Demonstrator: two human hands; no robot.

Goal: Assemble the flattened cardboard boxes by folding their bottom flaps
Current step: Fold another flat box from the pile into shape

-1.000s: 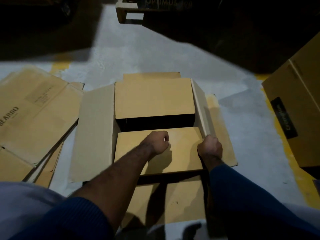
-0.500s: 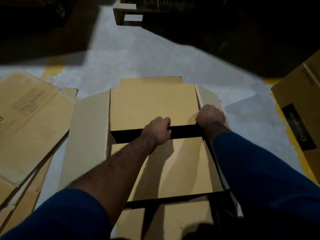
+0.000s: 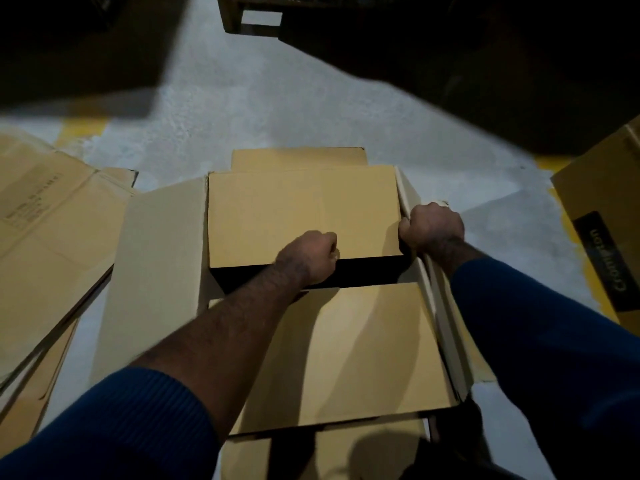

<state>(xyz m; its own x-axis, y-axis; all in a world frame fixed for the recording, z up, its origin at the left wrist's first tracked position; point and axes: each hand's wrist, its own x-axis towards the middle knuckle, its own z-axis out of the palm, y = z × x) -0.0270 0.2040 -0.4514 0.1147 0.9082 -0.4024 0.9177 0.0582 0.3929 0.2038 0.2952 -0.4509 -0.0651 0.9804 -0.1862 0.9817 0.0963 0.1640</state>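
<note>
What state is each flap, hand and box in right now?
far flap: folded in.
near flap: folded in, short of far flap.
left flap: spread outward.
right flap: raised, gripped.
right hand: grips right flap.
left hand: curled at far flap's edge.
flat boxes: flattened, stacked.

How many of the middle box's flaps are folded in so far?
2: the far flap, its edge gripped by the left hand, and the near flap, a dark gap between them. The left flap lies spread outward; the right hand grips the raised right flap.
</note>
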